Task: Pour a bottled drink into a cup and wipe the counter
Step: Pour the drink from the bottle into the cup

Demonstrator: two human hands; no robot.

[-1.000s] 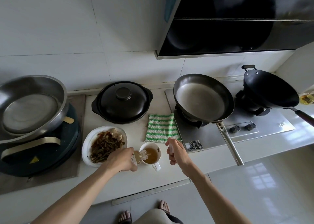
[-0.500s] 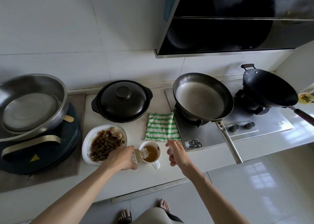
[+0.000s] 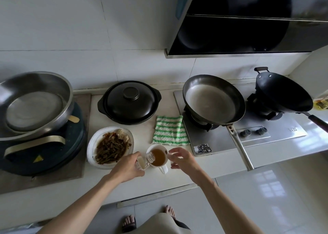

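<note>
Head view: left hand (image 3: 126,168) grips a small clear bottle (image 3: 148,160) tipped over a white cup (image 3: 158,157) filled with amber drink, near the counter (image 3: 177,177) front edge. Right hand (image 3: 182,158) rests loosely curled by the cup's right rim, holding nothing visible. A plate of dark vegetables (image 3: 110,147) sits just left; a green striped cloth (image 3: 169,130) lies behind, beside the stove (image 3: 276,132)

Brown drink (image 3: 158,156) in a white cup (image 3: 162,168); green-and-white striped cloth (image 3: 169,130); black lidded pot (image 3: 129,102); white plate (image 3: 94,141); silver pan (image 3: 213,99) on the pale surface (image 3: 170,177)
</note>
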